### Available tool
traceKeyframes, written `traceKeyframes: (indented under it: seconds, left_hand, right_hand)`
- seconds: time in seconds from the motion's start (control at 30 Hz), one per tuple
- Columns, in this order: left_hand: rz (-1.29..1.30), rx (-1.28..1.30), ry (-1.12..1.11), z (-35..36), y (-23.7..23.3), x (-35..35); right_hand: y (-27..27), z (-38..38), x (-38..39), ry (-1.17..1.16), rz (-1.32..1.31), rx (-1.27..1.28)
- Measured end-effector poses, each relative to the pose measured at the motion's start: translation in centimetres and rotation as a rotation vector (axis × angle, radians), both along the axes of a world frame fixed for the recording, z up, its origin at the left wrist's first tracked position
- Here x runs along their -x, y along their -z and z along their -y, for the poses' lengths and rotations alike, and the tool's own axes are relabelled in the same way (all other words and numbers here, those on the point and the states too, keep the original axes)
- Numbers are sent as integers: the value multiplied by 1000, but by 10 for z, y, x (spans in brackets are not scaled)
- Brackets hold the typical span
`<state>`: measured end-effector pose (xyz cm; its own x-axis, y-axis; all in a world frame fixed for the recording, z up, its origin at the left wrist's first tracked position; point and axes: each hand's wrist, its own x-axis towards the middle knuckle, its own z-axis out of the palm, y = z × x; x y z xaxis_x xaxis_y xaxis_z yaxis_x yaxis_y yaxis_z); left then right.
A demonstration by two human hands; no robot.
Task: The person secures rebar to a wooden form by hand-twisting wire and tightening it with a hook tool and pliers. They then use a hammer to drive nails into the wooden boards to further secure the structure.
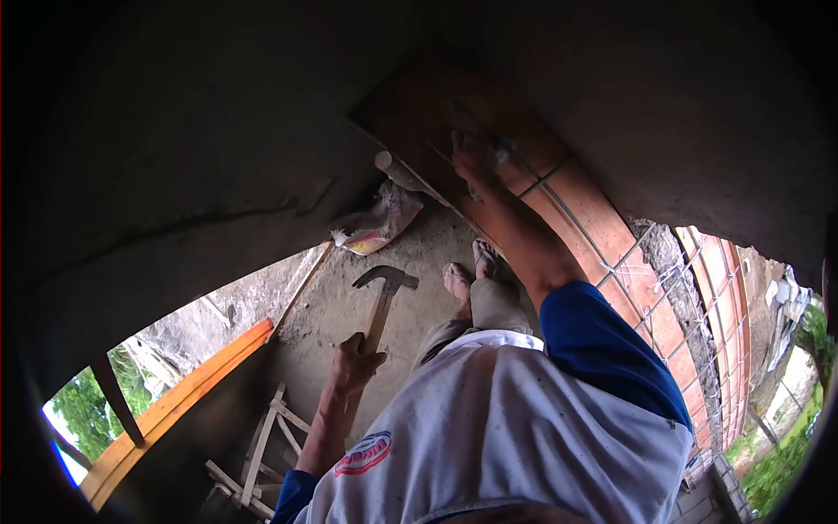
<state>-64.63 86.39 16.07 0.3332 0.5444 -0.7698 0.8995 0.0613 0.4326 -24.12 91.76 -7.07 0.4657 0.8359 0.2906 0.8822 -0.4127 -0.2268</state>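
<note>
My left hand (356,362) is wrapped round the wooden handle of a claw hammer (384,279). The hammer points away from my body, its dark metal head uppermost, over the dusty floor. My right arm stretches forward to a reddish-brown panel (567,205). In shadow near the panel's far end, my right hand (472,157) looks closed, its fingers bent close to the panel and a thin metal bar. What those fingers hold, if anything, is too dark to make out. Steel bars (572,218) tied in a grid run along the panel.
My sandalled feet (471,271) stand on the grey floor (323,301) beside the panel. A crumpled sack (384,220) lies ahead, near a round pole (394,168). An orange beam (183,406) and a wooden frame (271,437) are at left. Dark surfaces hang overhead.
</note>
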Motion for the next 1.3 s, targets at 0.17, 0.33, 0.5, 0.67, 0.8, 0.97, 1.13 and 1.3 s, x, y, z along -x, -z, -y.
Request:
traceKeyframes:
  seconds: [0.17,0.33,0.5,0.67,0.8,0.97,1.13,1.3]
  left_hand:
    - [-6,-29,15,-1,7,16]
    - [-34,-75,16,-4,6,18]
    - [128,-333,267,-33,-32,-2]
    - [136,-339,386,-77,-23,-22]
    - [125,-453,636,-98,-8,-20]
    - [77,-462,720,-108,-13,-35]
    - [-8,-428,726,-107,-14,-51]
    - [-10,-388,776,-105,-18,-70]
  right_hand:
    - [1,-4,4,42,-41,-90]
    - [16,-7,2,-18,69,23]
    - [-9,-11,6,-18,-181,241]
    - [-13,-10,2,-56,-121,119]
    - [-3,-6,1,-89,14,24]
    - [3,-4,12,15,144,-64]
    - [12,-6,0,-70,-197,-375]
    - [-4,-4,-1,-58,-96,71]
